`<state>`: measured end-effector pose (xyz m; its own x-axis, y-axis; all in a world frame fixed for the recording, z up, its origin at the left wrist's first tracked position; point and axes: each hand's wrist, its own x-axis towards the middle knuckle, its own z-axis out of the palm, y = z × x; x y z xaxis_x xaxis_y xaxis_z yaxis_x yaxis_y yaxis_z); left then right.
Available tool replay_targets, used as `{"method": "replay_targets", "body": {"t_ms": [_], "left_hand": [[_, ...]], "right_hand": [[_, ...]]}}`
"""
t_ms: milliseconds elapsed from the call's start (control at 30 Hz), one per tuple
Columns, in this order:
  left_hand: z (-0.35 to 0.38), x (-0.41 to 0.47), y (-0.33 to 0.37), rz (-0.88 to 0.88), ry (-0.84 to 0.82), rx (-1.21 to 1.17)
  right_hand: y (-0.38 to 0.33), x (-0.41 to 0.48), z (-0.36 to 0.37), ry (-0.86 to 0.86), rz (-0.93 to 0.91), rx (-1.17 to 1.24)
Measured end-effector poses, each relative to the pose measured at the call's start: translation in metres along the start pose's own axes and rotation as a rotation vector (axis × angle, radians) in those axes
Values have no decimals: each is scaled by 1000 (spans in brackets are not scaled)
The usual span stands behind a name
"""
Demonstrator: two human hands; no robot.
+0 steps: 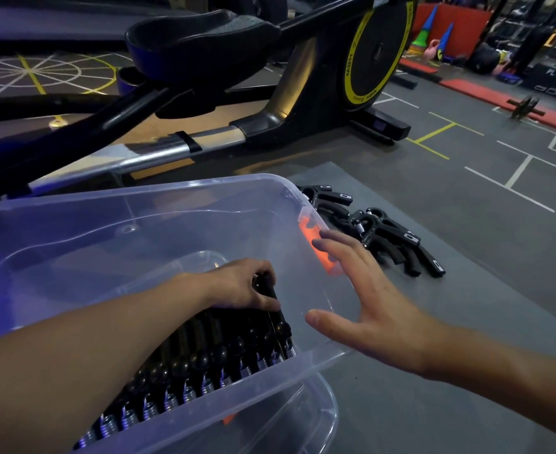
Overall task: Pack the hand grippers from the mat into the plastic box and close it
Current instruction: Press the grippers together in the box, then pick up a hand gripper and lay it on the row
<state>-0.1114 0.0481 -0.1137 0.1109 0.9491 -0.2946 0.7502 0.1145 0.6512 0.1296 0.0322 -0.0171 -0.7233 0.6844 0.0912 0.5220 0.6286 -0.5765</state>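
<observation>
Clear plastic box [106, 224], lid off, on the near left of a grey mat [417, 371]. A clear plastic piece [319, 417] lies under its near right corner. Packed hand grippers [204, 362], black with steel springs, stand in a row along the near wall; the left forearm lies across them and hides part of the row. Left hand [247, 283], inside the box, fingers curled round the black handle of one hand gripper [271, 294] at the right end of the row. Right hand [375, 303], fingers spread and holding nothing, over the box's right rim, fingertips beside the orange latch [312, 244]. Loose hand grippers [388, 237], a pile on the mat just right of the box; the far right corner of the box covers some. Farther: exercise machine [270, 126] with a yellow-ringed flywheel [375, 54], standing across the far side of the box. Far right, on the line-marked floor [467, 152]: ab wheel [526, 106], cones [429, 24], pink kettlebell [431, 50].
</observation>
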Motion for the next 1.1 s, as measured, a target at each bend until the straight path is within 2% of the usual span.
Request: {"method": "replay_targets", "body": {"t_ms": [100, 267, 367, 467, 633, 700, 800, 933, 1100], "left_hand": [[-1, 2, -2, 23, 13, -8], [-6, -2, 8, 55, 39, -29], [-18, -3, 25, 121, 201, -89], [-37, -7, 45, 204, 421, -185], [-53, -25, 86, 385, 595, -183], [-54, -27, 96, 457, 613, -131], [-51, -20, 106, 520, 644, 77], [-47, -13, 110, 407, 542, 326], [-45, -6, 97, 323, 408, 433]], "right_hand": [[4, 1, -3, 60, -6, -36], [23, 11, -11, 343, 103, 96], [42, 18, -16, 355, 232, 202], [66, 16, -17, 353, 302, 171], [84, 20, -16, 343, 423, 100], [89, 28, -13, 340, 443, 101], [104, 44, -5, 380, 504, 88], [135, 57, 8, 443, 588, 108], [184, 67, 9, 553, 700, 121]]}}
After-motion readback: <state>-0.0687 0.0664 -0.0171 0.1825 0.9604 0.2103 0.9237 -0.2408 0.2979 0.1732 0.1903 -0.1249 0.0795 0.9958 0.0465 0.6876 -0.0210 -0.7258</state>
